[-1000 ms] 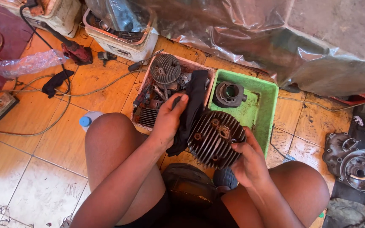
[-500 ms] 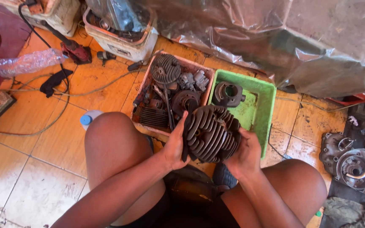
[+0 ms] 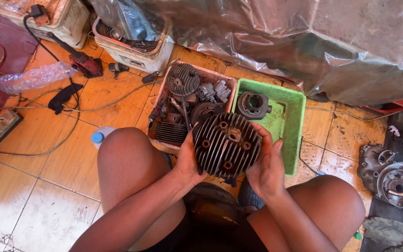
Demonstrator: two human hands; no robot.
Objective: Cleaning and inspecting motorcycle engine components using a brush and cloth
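- Dark, rusty metal: a round finned cylinder head (image 3: 227, 144) sits at the middle of the view, held up between both hands above the person's knees, its finned face with bolt holes turned toward the camera.
- Left hand (image 3: 190, 161) clasps the head's edge at 9 o'clock, fingers curled round the fins, thumb along the rim.
- Right hand (image 3: 267, 168) clasps the opposite edge at 3 o'clock, fingers spread against the side of the fins; both hands are closed on the part, neither one free.
- Behind the head, at 11 o'clock from it, a pale pink tray (image 3: 164, 95) lies on the floor, filled with greasy engine parts, among them another finned round piece (image 3: 183, 79) and a small finned block (image 3: 170, 133).
- Just beside that tray, at 1 o'clock from the held head, a green tray (image 3: 295, 126) holds one dark cylinder part (image 3: 253, 105); the two trays touch side by side.
- Orange tiled floor (image 3: 43, 140) spreads toward 9 o'clock, with loose cables, a crumpled clear plastic bottle (image 3: 33, 77) and a red-handled tool (image 3: 86, 64) near 10 o'clock.
- A blue-capped bottle (image 3: 99, 136) peeks out beside the left knee.
- Crinkled plastic sheeting (image 3: 304, 42) covers things at 12 to 2 o'clock.
- An engine casing (image 3: 395, 179) lies on the floor at 3 o'clock, well apart from the hands.
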